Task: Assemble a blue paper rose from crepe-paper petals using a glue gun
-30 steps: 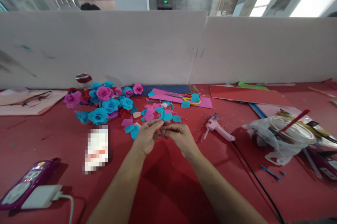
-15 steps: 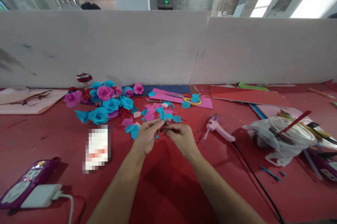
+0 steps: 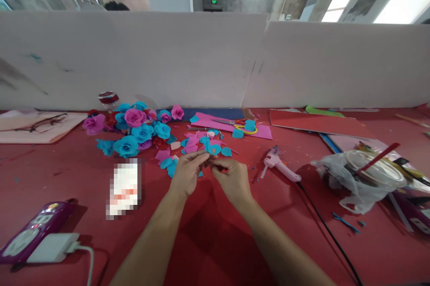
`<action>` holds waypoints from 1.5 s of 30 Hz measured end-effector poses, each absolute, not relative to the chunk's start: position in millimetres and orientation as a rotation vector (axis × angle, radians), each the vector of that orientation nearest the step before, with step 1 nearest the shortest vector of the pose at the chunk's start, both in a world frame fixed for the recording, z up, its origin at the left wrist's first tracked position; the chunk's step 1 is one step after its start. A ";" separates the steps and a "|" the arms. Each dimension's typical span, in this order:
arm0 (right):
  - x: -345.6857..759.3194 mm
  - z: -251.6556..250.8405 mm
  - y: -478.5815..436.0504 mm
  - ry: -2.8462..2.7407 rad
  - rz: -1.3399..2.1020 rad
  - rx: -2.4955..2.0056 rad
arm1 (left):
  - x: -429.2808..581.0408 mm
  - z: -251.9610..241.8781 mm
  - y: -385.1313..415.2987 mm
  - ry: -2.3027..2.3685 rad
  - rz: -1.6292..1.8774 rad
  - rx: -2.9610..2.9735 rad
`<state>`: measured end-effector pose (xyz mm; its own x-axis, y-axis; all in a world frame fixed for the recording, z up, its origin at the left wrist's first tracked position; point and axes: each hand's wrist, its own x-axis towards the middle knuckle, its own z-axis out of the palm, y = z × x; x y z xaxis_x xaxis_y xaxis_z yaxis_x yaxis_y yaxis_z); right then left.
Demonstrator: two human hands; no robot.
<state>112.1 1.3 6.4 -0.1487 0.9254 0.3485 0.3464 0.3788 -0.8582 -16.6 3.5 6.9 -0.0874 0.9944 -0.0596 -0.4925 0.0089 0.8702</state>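
Observation:
My left hand (image 3: 188,173) is closed in a pinch around the base of a small blue paper flower (image 3: 206,144), whose petals stick up above the fingertips. Close beside it, the fingers of my right hand (image 3: 234,179) pinch together just under the flower; what lies between them is too small to make out. Beneath and behind both hands lie scattered blue and pink paper petals (image 3: 191,140). Finished paper roses (image 3: 135,118) in pink, blue, purple and red are heaped to the left. Scissors with a yellow handle (image 3: 247,130) rest on a pink paper strip (image 3: 265,132).
A pink glue gun (image 3: 282,169) with a black cord lies right of my hands. Farther right is a lidded tub (image 3: 378,167) in a plastic bag. A purple power strip (image 3: 36,227) with a white charger (image 3: 53,248) sits at left. A white partition (image 3: 168,57) closes the back.
My right fingers have shifted slightly beside the flower's base, and the flower has turned a little. The view has moved slightly; the things on the table stay put.

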 end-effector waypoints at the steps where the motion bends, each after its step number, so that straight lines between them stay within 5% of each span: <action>1: 111.9 6.7 1.1 -1.707 0.741 -1.136 | -16.2 7.1 3.1 0.911 1.457 0.770; 45: 110.7 8.3 -0.9 -1.831 0.675 -1.097 | -22.8 11.8 4.6 0.903 1.561 0.722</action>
<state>110.7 -0.9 8.3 -0.2303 0.8859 0.4027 0.4125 0.4637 -0.7841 -22.8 4.6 11.8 -0.1755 0.9841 -0.0263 -0.5132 -0.0687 0.8555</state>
